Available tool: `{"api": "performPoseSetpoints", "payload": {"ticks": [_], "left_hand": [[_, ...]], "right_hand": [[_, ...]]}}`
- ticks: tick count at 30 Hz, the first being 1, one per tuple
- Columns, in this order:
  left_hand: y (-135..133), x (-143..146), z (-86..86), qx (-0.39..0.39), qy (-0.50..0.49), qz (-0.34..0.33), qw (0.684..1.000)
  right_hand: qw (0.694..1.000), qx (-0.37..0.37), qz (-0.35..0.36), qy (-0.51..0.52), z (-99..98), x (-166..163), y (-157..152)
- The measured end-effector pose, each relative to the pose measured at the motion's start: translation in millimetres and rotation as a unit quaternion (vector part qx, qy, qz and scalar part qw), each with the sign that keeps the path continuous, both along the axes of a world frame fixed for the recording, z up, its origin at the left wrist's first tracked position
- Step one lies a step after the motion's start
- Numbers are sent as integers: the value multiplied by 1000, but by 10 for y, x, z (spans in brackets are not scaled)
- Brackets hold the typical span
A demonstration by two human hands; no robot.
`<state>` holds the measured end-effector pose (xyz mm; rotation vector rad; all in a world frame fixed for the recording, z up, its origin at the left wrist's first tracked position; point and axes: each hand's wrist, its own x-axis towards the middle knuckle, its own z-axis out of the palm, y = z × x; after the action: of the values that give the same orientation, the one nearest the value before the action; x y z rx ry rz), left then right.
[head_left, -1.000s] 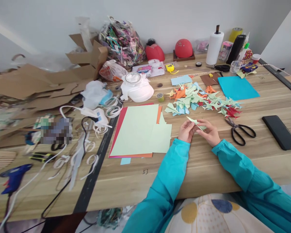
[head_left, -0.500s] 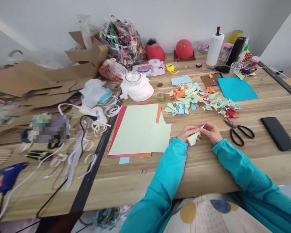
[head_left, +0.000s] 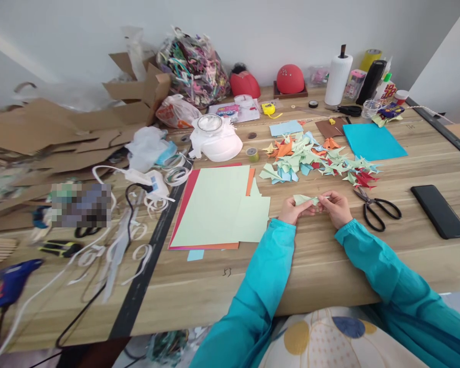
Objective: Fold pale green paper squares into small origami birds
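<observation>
Grip: left hand [head_left: 290, 211], right hand [head_left: 337, 208] pinching green paper [head_left: 302, 199], long axis sideways, tapering right.

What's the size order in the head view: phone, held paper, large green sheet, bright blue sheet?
Large green sheet
Bright blue sheet and phone: too close to rank, phone nearer
Held paper, partly hidden

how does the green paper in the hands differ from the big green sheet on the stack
Shape: the folded paper is narrow, while the large sheet lies spread flat.
Size: the folded paper is far smaller than the large sheet.
Support: the left hand and right hand hold the folded paper; the large sheet rests on red and orange sheets.
Both are pale green.
</observation>
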<state>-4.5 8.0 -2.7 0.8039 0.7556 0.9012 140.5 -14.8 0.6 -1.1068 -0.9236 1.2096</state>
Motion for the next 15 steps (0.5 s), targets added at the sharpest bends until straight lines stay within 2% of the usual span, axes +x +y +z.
{"api": "performPoseSetpoints", "payload": {"ticks": [8, 15], "left_hand": [[28, -10, -28, 62, 78, 30, 995], [-7, 17, 40, 62, 60, 27, 996]], "right_hand": [[996, -25, 87, -11, 40, -8, -39], [997, -17, 71, -6, 11, 3, -43]]}}
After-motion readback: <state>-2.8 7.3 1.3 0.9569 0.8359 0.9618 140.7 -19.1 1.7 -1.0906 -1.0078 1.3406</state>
